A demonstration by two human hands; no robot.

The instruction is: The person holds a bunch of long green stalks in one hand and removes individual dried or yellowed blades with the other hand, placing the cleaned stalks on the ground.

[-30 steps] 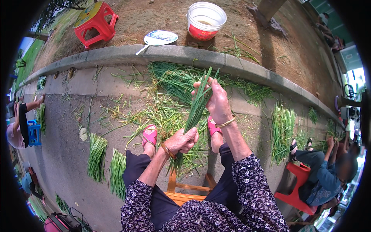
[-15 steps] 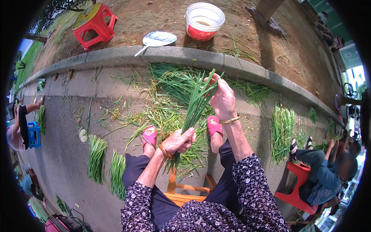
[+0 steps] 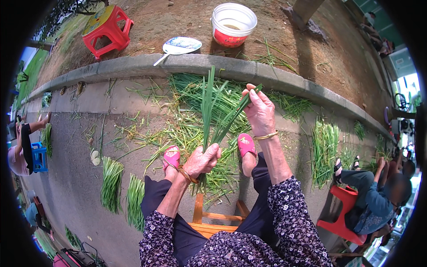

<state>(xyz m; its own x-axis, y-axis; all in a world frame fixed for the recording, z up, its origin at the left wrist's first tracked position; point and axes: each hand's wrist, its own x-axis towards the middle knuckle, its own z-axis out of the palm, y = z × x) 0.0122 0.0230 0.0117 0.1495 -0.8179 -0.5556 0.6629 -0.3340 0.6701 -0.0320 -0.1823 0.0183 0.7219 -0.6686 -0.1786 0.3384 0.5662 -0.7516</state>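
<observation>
My left hand (image 3: 201, 162) is closed around the lower part of a bunch of garlic chives (image 3: 207, 111), whose long flat green leaves fan upward above the fist. At the upper right, my right hand (image 3: 260, 115) pinches the tips of a few leaves between thumb and fingers. Those leaves slant away from the upright ones, leaving a V-shaped gap, and their lower ends run down into my left fist. Beneath both hands a loose heap of trimmed green and yellowish leaves (image 3: 189, 133) covers the ground between my pink sandals. Past it, a pile of chives (image 3: 195, 91) lies along the curb.
A stone curb (image 3: 240, 66) crosses ahead. Beyond it stand a white-and-red bucket (image 3: 232, 38), a hand fan (image 3: 182, 45) and a red stool (image 3: 116, 38). Chive bundles lie left (image 3: 111, 184) and right (image 3: 324, 153). A person (image 3: 378, 202) sits at right on a red stool.
The leaves in my left hand have split into two groups. My right hand now pinches the tips of the right-hand group, while the others stand upright. My left hand has shifted slightly left.
</observation>
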